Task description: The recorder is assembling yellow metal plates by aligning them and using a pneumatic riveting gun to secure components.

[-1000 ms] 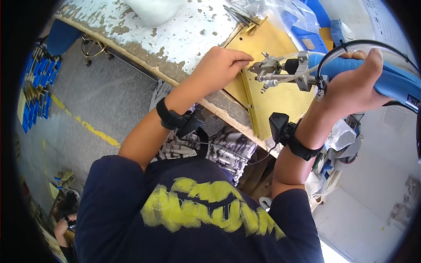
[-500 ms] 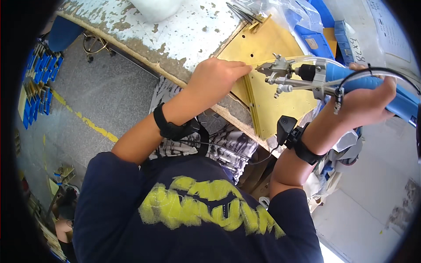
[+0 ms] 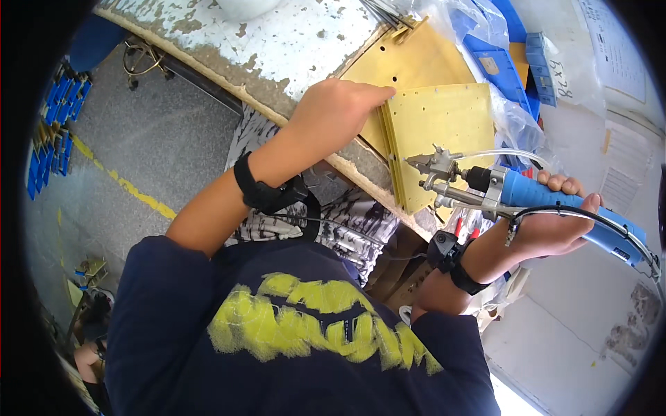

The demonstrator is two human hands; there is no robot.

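Note:
A blue electric screwdriver (image 3: 538, 191) with a metal screw-feeding head (image 3: 440, 166) is wrapped in my right hand (image 3: 555, 225). Its pointed tip hangs over the yellow metal panel (image 3: 444, 121), near the left edge; whether it touches cannot be told. The panel is squarish, with small holes along its margins and stacked edges down its left side. My left hand (image 3: 336, 107) is closed at the panel's far left corner, its fingertips pinching there. Under the panel lies a larger yellow plate (image 3: 416, 59) with round holes.
The worktable (image 3: 277, 62) has peeling white paint and a rough front edge. Thin dark rods (image 3: 381, 14) lie at the back. Blue bins (image 3: 499, 66) and clear plastic bags (image 3: 479, 24) stand at the far right. A person (image 3: 94, 333) is at the lower left.
My right hand has brought the screwdriver toward me, from the panel's far left corner to lower along its left edge. My left hand stays at the corner.

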